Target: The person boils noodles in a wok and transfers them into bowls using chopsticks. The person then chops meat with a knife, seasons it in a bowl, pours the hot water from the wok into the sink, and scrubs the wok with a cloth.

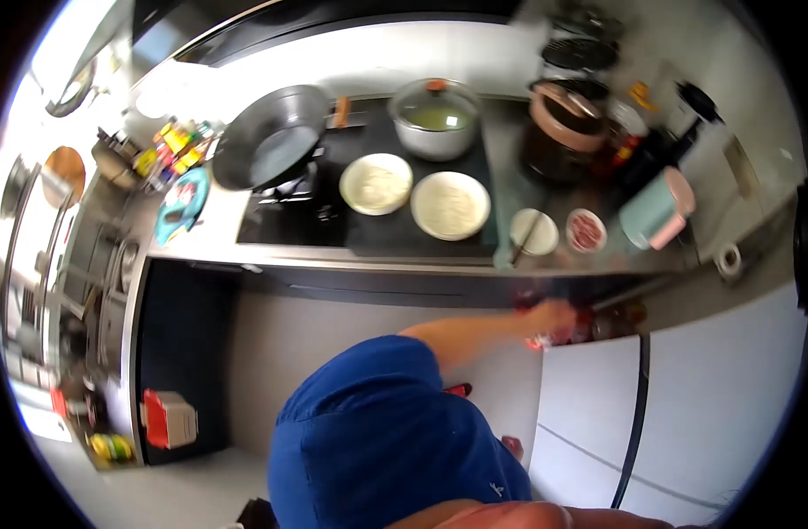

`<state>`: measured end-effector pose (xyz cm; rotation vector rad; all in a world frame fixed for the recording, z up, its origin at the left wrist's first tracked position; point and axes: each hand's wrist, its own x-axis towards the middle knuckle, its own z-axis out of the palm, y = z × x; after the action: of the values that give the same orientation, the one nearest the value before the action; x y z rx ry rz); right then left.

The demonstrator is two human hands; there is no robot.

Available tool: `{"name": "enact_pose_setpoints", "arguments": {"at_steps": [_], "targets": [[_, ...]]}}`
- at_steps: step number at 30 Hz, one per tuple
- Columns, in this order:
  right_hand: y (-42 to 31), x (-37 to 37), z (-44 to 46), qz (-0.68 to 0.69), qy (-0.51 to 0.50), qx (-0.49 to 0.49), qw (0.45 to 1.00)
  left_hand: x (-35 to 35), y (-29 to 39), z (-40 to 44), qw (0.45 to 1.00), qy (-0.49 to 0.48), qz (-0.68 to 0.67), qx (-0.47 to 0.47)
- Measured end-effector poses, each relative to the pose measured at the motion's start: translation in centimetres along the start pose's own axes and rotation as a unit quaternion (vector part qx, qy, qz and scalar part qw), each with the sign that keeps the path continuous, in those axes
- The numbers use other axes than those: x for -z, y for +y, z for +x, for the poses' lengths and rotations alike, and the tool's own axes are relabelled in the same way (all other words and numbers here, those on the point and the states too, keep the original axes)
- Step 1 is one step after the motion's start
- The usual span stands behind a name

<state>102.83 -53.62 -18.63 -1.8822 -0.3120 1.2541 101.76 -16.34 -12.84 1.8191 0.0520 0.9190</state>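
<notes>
My left hand [556, 319] reaches out to the right, below the front edge of the counter. It is smeared by motion, so its fingers cannot be made out. Around it are blurred red and dark items [589, 326], perhaps packages or bottles, beside the white cabinet; whether the hand grips one is unclear. Some bare skin shows at the bottom edge, but my right hand is out of sight. On the counter above stand a small bowl of chopped reddish meat [587, 231] and a white bowl [534, 233] with a dark utensil across it.
Two bowls of pale food, one left [376, 184] and one right [451, 206], sit on the black cooktop. Behind are a wok [280, 145] and a lidded pot [436, 123]. A rice cooker [563, 132] and light blue jug [653, 212] stand right. A red-and-white bin [170, 419] hangs lower left.
</notes>
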Motion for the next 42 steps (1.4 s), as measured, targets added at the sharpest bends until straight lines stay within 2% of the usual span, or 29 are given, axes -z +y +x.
{"name": "enact_pose_setpoints", "arguments": {"at_steps": [1,2,3,4,5,6,7,8,9,10,11,12,13,16,18,19,21,26,28,29,31,33,34,36,37,39,40,41,42], "targets": [[-3.4,-2.5,1.1,-0.101,-0.043,0.073,0.991,1.4,6.4,-3.3,0.928,-0.058,-0.180,0.321],[-6.2,-5.1,2.3,-0.197,-0.084,0.148,0.965,3.0,10.1,-7.7,0.912,-0.029,-0.339,0.229],[-7.7,-7.6,4.2,-0.225,-0.098,0.155,0.957,4.2,9.0,-14.1,0.956,-0.138,0.091,0.243],[-9.1,-10.3,6.0,-0.251,-0.109,0.161,0.948,7.5,10.8,-18.7,0.898,-0.267,0.198,0.288],[-11.4,-13.3,6.7,-0.293,-0.117,0.234,0.920,8.7,11.4,-26.1,0.905,-0.098,0.299,0.287],[-13.1,-15.6,6.9,-0.329,-0.116,0.300,0.888,12.1,15.9,-29.3,0.862,-0.050,0.221,0.453],[-11.6,-17.6,9.5,-0.282,-0.098,0.333,0.894,16.1,15.5,-34.4,0.707,-0.255,0.265,0.604],[-15.5,-19.5,7.7,-0.274,-0.102,0.332,0.897,19.5,18.0,-37.7,0.662,-0.312,0.280,0.622],[-16.8,-20.2,8.2,-0.294,-0.043,0.318,0.900,22.5,17.8,-48.4,0.764,-0.159,0.354,0.516],[-20.1,-20.4,6.8,-0.281,0.017,0.367,0.887,25.0,22.5,-49.2,0.678,-0.033,0.314,0.664],[-22.6,-20.2,6.0,-0.242,0.098,0.427,0.866,28.1,26.3,-49.2,0.618,-0.014,0.300,0.727],[-25.0,-19.4,5.7,-0.262,0.152,0.424,0.853,30.6,26.9,-52.7,0.585,-0.001,0.314,0.747],[-27.0,-18.8,5.8,-0.317,0.217,0.418,0.823,32.3,29.0,-52.7,0.600,0.038,0.303,0.739],[-33.2,-18.1,6.8,-0.465,0.232,0.445,0.730,35.3,30.4,-53.5,0.632,0.038,0.302,0.712],[-35.8,-18.6,7.9,-0.534,0.222,0.413,0.703,34.8,30.0,-50.0,0.667,0.093,0.284,0.682],[-36.3,-18.7,8.8,-0.534,0.227,0.412,0.703,34.4,29.2,-48.2,0.671,0.091,0.284,0.679],[-37.4,-19.1,11.6,-0.565,0.215,0.418,0.677,32.8,27.3,-44.0,0.748,0.096,0.207,0.624],[-37.5,-20.2,15.5,-0.561,0.154,0.491,0.648,28.7,24.0,-31.1,0.818,-0.048,0.174,0.547],[-37.6,-19.8,16.1,-0.579,0.112,0.522,0.617,27.4,22.3,-26.5,0.834,-0.084,0.162,0.521],[-37.8,-19.8,15.5,-0.555,0.101,0.535,0.628,26.8,21.7,-24.4,0.837,-0.093,0.163,0.515],[-37.0,-19.2,17.7,-0.521,0.084,0.557,0.642,25.3,19.4,-20.8,0.870,-0.049,0.136,0.472],[-37.4,-19.1,17.3,-0.455,0.067,0.581,0.671,24.4,18.8,-16.2,0.876,-0.029,0.020,0.480],[-37.9,-18.5,16.9,-0.454,0.053,0.584,0.671,23.8,18.5,-14.7,0.872,-0.017,0.020,0.488],[-38.7,-17.9,16.4,-0.400,0.034,0.576,0.712,23.2,18.2,-12.8,0.847,-0.014,-0.048,0.529],[-39.6,-17.4,15.5,-0.347,0.027,0.596,0.724,23.4,18.2,-12.7,0.844,0.004,-0.047,0.534],[-41.5,-16.2,13.2,-0.217,0.010,0.588,0.779,23.3,18.3,-13.2,0.833,-0.025,-0.118,0.539],[-42.5,-15.7,12.4,-0.187,0.046,0.619,0.761,23.1,18.1,-13.3,0.831,-0.014,-0.118,0.543],[-43.3,-14.7,11.8,-0.194,0.076,0.617,0.759,22.9,18.0,-13.3,0.803,0.187,-0.236,0.515],[-44.4,-13.8,10.5,-0.020,0.056,0.517,0.854,23.1,18.3,-13.5,0.731,0.391,-0.333,0.449]]}}
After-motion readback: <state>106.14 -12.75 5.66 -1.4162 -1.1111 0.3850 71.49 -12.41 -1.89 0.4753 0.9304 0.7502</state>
